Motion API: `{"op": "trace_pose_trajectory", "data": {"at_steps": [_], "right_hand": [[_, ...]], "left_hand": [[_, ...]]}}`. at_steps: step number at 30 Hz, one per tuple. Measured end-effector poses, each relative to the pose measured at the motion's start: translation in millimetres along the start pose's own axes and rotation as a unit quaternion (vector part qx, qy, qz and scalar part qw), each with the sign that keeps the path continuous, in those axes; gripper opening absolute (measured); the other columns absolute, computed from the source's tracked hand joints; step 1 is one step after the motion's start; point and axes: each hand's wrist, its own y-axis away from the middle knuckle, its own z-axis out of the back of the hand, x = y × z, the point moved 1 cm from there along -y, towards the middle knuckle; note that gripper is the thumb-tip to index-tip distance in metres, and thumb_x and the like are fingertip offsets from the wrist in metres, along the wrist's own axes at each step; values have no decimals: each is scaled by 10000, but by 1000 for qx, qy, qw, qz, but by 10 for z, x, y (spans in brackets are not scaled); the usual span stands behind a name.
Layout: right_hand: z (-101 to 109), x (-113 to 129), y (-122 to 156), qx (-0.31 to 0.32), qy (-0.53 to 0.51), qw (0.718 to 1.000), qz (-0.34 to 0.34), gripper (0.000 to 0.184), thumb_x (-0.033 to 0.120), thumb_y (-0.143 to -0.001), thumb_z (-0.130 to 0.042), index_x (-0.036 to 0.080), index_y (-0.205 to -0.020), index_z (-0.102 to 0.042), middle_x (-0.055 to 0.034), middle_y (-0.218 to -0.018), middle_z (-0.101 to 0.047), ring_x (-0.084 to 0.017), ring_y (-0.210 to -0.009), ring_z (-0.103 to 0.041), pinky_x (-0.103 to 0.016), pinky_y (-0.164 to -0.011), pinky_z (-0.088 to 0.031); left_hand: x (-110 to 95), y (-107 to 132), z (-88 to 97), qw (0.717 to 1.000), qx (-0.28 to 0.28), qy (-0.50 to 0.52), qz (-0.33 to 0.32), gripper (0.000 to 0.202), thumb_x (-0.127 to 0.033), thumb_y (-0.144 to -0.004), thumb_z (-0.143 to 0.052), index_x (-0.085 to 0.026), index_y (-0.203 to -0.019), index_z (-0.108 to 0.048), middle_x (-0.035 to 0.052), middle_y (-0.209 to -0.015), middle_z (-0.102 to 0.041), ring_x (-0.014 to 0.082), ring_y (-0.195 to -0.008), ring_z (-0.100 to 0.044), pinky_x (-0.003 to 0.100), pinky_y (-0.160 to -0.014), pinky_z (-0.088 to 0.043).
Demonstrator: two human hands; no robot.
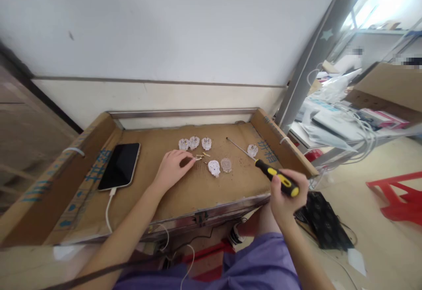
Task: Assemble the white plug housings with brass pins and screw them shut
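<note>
My right hand (288, 193) is wrapped round the black and yellow handle of a screwdriver (268, 170). Its long shaft points to the upper left over the cardboard. My left hand (173, 167) rests on the board, thumb and forefinger pinched at a small metal piece (198, 158); how much of it they grip is hard to see. Beside the fingertips lies another small brass-coloured piece (206, 154). Right of these sit a white plastic plug part (214, 168) and a clear plastic cover (226, 165). Behind them stand several clear plug parts with metal pins (206, 143).
One more clear plug part (252, 150) lies near the screwdriver shaft. A smartphone (120, 167) with a white cable is at the left. Raised cardboard walls (283, 142) edge the work surface. A cluttered side table (329, 138) and a red stool (402, 197) stand to the right.
</note>
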Motion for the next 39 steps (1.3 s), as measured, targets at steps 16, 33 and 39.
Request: {"op": "trace_pose_trajectory", "data": {"at_steps": [16, 33, 39], "right_hand": [[-149, -202, 358, 237, 119, 954, -139, 101, 280, -742, -523, 195, -792, -500, -6, -804, -492, -159, -730, -529, -275, -682, -408], [-139, -200, 384, 226, 111, 950, -183, 116, 301, -734, -528, 200, -784, -500, -5, -804, -482, -159, -731, -514, -279, -694, -393], [-131, -210, 391, 225, 109, 950, -184, 120, 304, -736, -532, 198, -781, -496, -3, -795, -473, -158, -722, -504, -282, -696, -393]], "left_hand": [[19, 54, -25, 976, -70, 122, 164, 282, -432, -860, -473, -228, -948, -647, 18, -861, -687, 188, -793, -616, 288, -717, -446], [-72, 85, 48, 998, 5, 54, 12, 115, -279, -741, -584, -236, -815, -662, 3, -922, -671, 209, -870, -557, 347, -823, -419], [-89, 89, 24, 998, 51, 12, 20, 121, -298, -765, -561, -251, -770, -673, -2, -893, -671, 213, -857, -539, 358, -810, -389]]}}
